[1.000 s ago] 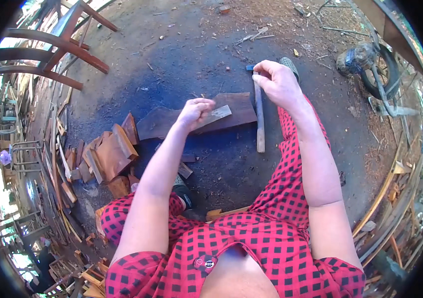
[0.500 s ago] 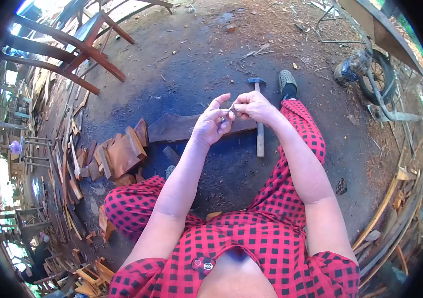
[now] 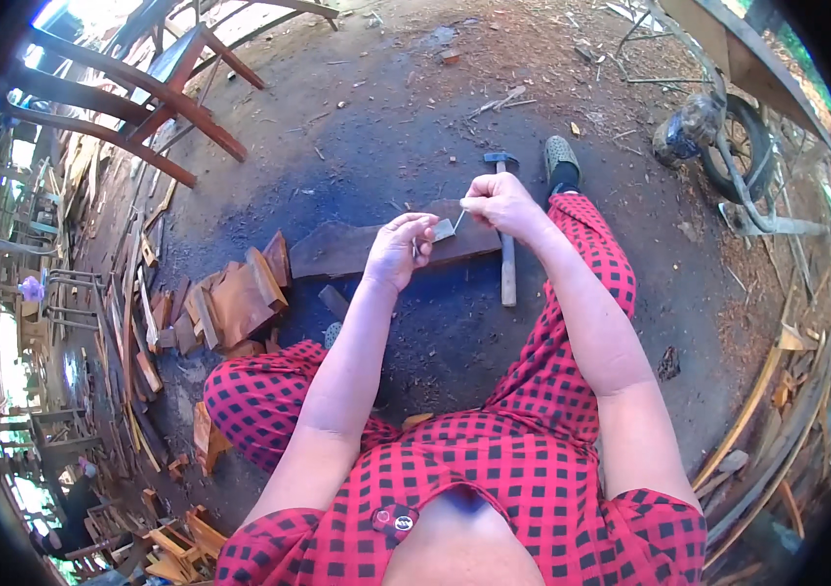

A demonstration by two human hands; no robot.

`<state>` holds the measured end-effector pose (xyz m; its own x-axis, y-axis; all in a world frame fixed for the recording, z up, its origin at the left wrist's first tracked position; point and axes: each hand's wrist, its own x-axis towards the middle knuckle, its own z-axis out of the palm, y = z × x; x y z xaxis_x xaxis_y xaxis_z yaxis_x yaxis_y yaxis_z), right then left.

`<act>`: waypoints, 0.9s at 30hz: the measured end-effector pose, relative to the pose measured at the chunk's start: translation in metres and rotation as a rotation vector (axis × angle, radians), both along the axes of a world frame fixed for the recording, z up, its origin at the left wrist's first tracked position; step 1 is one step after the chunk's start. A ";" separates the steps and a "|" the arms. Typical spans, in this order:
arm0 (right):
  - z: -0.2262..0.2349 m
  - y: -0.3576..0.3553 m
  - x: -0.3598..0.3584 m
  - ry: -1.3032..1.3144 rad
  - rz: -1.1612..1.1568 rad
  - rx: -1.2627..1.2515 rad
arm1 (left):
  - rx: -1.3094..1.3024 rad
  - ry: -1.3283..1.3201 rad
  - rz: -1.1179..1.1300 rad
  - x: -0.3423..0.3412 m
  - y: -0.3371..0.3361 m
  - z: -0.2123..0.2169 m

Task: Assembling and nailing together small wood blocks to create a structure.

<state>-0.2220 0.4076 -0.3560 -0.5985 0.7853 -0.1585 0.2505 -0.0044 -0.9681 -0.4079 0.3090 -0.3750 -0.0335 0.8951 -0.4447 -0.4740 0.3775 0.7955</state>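
My left hand (image 3: 398, 250) is closed on a small flat grey plate (image 3: 444, 230), whose free end juts out toward the right. My right hand (image 3: 505, 208) pinches a thin pale pin-like piece (image 3: 460, 221), held slanting beside the plate's edge; whether the two touch I cannot tell. Below both hands a long dark wooden board (image 3: 337, 252) lies on the ground. A hammer (image 3: 508, 275) rests by the board's right end, its metal head pointing away from me and partly behind my right hand.
Wooden offcuts (image 3: 240, 298) are piled left of the board, with more scrap strips (image 3: 132, 322) beyond. A brown wooden chair frame (image 3: 157, 107) stands far left. At the far right are a wheel (image 3: 743, 151) and a plastic-wrapped bundle (image 3: 689, 132). Long wood strips (image 3: 777, 410) lie near right.
My hands have drawn apart, the left one shifting a little left. The grey plate now shows between them. My right fingers have lifted slightly away with the thin piece.
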 end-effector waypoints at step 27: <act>-0.143 0.026 0.008 -0.607 -0.263 0.187 | -0.018 0.680 0.180 -0.041 0.033 -0.159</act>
<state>-0.2142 0.4338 -0.4987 -0.2321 0.9393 -0.2526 0.7621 0.0142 -0.6473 -0.4490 0.3420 -0.5342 -0.4559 0.8424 -0.2874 0.0697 0.3557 0.9320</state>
